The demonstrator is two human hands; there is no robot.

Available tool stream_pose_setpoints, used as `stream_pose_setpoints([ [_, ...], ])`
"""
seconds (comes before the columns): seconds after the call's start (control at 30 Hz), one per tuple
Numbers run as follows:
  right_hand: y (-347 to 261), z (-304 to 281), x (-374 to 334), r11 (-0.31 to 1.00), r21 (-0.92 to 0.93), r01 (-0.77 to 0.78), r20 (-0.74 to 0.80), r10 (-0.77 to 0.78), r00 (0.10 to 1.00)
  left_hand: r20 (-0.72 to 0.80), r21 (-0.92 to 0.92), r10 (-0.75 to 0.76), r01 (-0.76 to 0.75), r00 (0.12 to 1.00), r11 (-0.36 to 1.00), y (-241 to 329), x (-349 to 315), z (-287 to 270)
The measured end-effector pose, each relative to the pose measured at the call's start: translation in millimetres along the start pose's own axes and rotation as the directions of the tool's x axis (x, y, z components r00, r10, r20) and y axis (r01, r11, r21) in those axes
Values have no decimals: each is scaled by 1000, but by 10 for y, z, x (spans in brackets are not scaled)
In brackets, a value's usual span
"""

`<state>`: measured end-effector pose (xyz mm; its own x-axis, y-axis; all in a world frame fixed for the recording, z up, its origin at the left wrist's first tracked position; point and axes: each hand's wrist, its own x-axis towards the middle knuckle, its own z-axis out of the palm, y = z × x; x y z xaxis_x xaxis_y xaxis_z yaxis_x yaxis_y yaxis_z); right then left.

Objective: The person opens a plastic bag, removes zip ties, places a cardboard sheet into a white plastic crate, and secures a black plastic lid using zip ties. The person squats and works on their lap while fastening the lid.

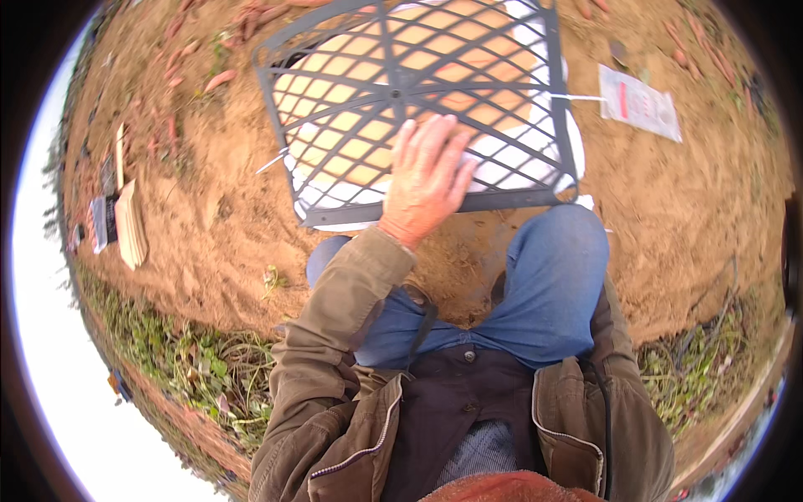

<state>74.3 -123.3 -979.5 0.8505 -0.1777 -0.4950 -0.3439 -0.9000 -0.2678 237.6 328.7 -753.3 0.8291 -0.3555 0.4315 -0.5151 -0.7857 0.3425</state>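
My left hand lies flat on a black plastic lattice lid, its fingers stretched out near the front edge. Beneath the lattice show a tan sheet and white lining material that bulges out at the sides. A white cable tie sticks out from the lid's left edge, and another white tie from its right edge. My right sleeve runs down beside my right knee; the right hand is hidden.
A clear plastic bag lies on the sandy soil to the right. Reddish roots are scattered at the upper left, others at the upper right. Flat tan slats lie beside a dark packet at left. Green vines lie behind my left side.
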Motion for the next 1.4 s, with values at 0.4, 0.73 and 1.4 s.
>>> stream_pose_setpoints([
  [0.4, 347, -1079, 592, 998, 59, -32, -83, 37, 996, -175, -81, 24, -39, 984, 996, -26, -52, 12],
  [0.73, -1527, -2453, 768, 828, 508, 235, -215, -142, 966, -397, -257, -103, -3, 912, 966, -332, 7, -562],
  [1.4, -2249, -2222, 856, 864, 324, 386, 70, -429, 901, 209, -288, -922, 922, 325, 260, -1616, -713, -882],
])
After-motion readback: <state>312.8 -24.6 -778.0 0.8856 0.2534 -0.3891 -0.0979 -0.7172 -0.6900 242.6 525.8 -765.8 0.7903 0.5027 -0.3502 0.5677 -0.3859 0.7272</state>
